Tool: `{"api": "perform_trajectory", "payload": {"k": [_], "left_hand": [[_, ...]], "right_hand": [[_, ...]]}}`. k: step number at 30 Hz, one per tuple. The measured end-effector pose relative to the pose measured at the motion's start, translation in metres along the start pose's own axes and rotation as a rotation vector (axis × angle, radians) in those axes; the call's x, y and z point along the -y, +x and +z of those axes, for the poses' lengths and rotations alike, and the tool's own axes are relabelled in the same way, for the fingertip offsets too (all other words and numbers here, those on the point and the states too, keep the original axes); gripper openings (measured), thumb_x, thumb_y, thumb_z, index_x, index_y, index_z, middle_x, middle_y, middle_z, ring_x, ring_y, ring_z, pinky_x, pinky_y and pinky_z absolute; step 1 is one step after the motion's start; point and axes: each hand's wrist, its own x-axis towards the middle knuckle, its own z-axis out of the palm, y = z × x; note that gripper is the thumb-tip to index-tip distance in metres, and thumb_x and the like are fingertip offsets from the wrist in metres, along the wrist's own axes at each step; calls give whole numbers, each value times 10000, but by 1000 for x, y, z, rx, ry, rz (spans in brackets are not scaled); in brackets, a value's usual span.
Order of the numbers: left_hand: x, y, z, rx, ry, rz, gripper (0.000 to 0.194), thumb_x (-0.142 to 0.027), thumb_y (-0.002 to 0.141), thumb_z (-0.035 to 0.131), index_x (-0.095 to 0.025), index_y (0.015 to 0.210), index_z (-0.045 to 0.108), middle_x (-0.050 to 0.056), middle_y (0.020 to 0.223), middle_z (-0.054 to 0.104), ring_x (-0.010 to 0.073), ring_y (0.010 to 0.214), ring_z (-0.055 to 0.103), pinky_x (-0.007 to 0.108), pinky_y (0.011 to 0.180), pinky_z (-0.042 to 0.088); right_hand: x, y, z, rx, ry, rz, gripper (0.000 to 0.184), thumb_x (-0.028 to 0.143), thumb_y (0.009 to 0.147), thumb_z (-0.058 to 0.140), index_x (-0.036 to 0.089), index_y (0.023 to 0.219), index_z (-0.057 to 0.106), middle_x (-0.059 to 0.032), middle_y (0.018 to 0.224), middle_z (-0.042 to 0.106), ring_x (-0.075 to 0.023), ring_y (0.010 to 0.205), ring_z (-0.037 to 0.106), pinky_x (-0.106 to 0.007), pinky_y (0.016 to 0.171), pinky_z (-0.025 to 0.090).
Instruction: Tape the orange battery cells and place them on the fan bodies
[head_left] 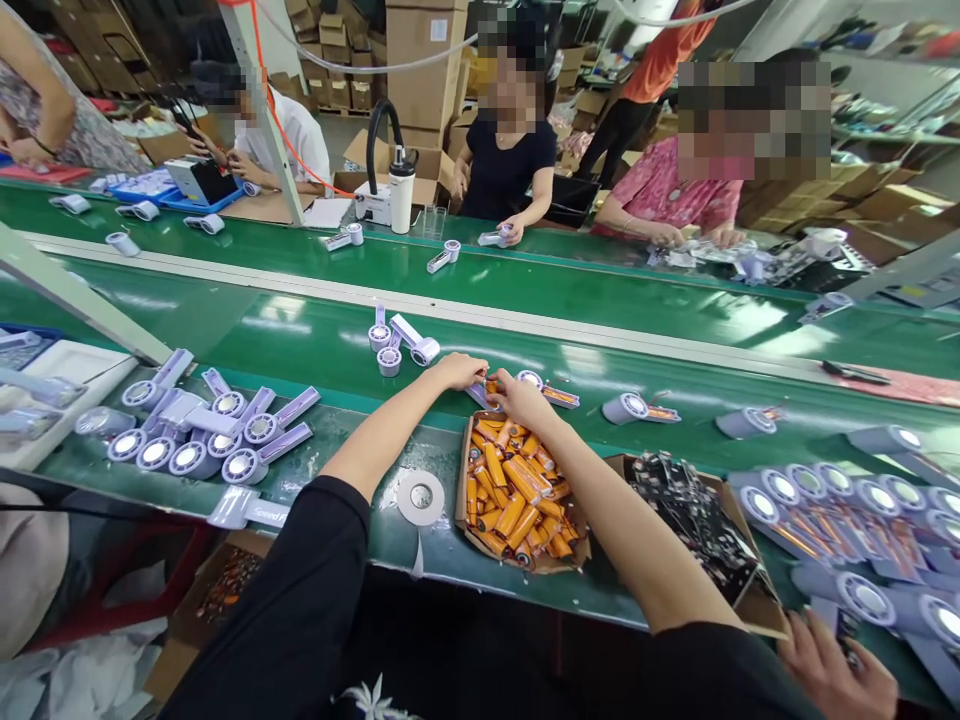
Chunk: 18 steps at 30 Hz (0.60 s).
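Observation:
My left hand (pixel 463 371) and my right hand (pixel 523 398) meet over the belt's near edge, fingers closed. Between them shows part of a lavender handheld fan housing (pixel 477 394), held by my left hand. At my right fingertips is an orange battery (pixel 492 384), mostly covered by the fingers. Just below my hands stands a cardboard box (pixel 463 478) heaped with orange cylindrical batteries (pixel 517 490). Right behind my right hand lies another fan (pixel 561 397) with orange in its open handle.
A tape roll (pixel 405 497) lies left of the box. Fan housings (pixel 191 458) pile up at left; several battery-fitted fans (pixel 817 500) stand at right. A box of black parts (pixel 686 515) sits below my right forearm. A co-worker's hand (pixel 836 665) is at lower right; others work opposite.

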Motion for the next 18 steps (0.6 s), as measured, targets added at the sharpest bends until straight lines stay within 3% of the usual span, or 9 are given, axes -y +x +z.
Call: {"api": "perform_trajectory", "payload": {"k": [5,10,15,18], "left_hand": [[-6,6,7,-18,-25,-46,307,-398,1069,486,-250,1270,665,104,1262,754,266,1153,709,338,944,522],[-14,9,10,-35,-27,-71,332,-373,1076,471,-230,1326,635,137,1308,734,290,1183,699,369,954,529],[-33,2,0,-110,-9,-116,348,-319,1092,439,-187,1370,600,178,1285,734,306,1182,705,412,980,535],[-45,-23,-4,-198,1,-159,428,-312,1090,444,-132,1473,513,222,1375,682,328,1281,650,451,1065,509]], "right_hand": [[3,9,-4,152,-190,-3,473,238,980,637,182,1450,624,-179,1088,813,-341,1024,768,-376,890,536],[5,20,-7,241,-224,-19,362,323,974,678,263,1322,761,-139,1128,822,-332,1030,769,-398,940,537],[8,8,-28,80,-176,32,321,327,1010,626,228,1259,803,-135,1202,812,-322,1135,750,-396,1015,540],[3,-27,-47,-96,-132,92,410,333,1082,470,179,1309,774,-144,1341,759,-320,1255,705,-419,1092,522]]}}
